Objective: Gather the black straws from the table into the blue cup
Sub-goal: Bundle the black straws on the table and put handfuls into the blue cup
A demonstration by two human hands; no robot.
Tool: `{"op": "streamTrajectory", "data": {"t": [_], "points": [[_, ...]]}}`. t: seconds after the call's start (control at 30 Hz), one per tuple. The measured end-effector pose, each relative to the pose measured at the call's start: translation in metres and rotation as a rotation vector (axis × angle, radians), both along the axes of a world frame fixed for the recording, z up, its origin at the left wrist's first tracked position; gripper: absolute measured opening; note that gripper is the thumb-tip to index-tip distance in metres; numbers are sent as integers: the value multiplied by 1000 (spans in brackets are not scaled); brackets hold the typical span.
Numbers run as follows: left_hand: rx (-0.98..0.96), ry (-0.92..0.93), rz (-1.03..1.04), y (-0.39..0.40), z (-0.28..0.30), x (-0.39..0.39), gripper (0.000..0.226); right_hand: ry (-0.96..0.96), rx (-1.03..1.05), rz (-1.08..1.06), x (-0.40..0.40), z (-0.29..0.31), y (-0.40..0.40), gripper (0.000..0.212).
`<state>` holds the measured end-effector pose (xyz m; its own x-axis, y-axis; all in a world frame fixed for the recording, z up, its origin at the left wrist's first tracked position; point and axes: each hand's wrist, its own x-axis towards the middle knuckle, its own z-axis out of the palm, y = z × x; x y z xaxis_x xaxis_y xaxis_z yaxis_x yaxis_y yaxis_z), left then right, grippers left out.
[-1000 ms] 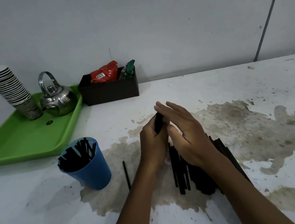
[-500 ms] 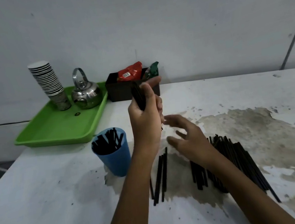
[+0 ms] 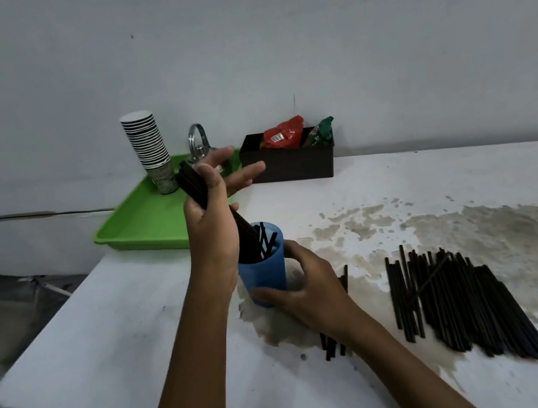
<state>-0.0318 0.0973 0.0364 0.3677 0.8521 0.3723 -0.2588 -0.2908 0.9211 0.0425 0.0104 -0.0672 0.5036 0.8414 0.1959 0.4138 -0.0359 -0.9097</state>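
1. In the head view we see the blue cup (image 3: 265, 273), a plain plastic tumbler, standing upright on the white, stained table (image 3: 139, 325) near the left edge. Some thin black straws already stand inside it and lean toward 1 o'clock.
2. The left hand (image 3: 213, 222) holds a bundle of straws (image 3: 194, 188). The thumb presses the bundle against the palm, while the other fingers are stretched out almost straight toward 2 o'clock. The bundle is tilted: its top end points to 11 o'clock and its lower end goes into the mouth of the cup.
3. The right hand (image 3: 310, 289) is curled around the right side of the cup, the thumb on the front wall near the base.
4. The loose straws (image 3: 447, 303) lie flat in a wide row at 3 o'clock from the cup, well apart from both hands. A few more straws (image 3: 331, 347) lie under the right wrist.
5. The middle part of the bundle is hidden behind the left palm, and the wrist covers most of the few straws below it, so we cannot count them. The lower part of the cup is covered by the right hand.
6. At 12 o'clock from the cup there is a green tray (image 3: 139, 222) with a stack of paper cups (image 3: 149, 151) and a metal kettle (image 3: 198, 144), partly hidden by the left fingers. A dark box (image 3: 289, 163) with snack packets stands beside the tray.
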Motion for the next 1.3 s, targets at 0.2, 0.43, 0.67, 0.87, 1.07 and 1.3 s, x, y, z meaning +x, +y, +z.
{"op": "streamTrajectory", "data": {"t": [0.2, 0.43, 0.67, 0.87, 1.07, 1.3], "points": [[-56, -13, 22, 9, -19, -6, 36, -86, 21, -57, -3, -6, -3, 72], [-141, 5, -63, 10, -32, -2, 42, -157, 13, -72, -5, -5, -6, 69], [-130, 253, -163, 9, -43, -9, 42, -197, 14, -85, -5, -3, -10, 59], [-10, 444, -265, 20, -46, -19, 31, -235, 20, -89, -5, -4, -9, 64], [-65, 425, -261, 18, -38, -21, 67, -211, 18, -86, -4, -5, -9, 65], [-87, 440, -206, 24, -40, -23, 39, -198, 64, -76, -5, 2, -10, 50]]}}
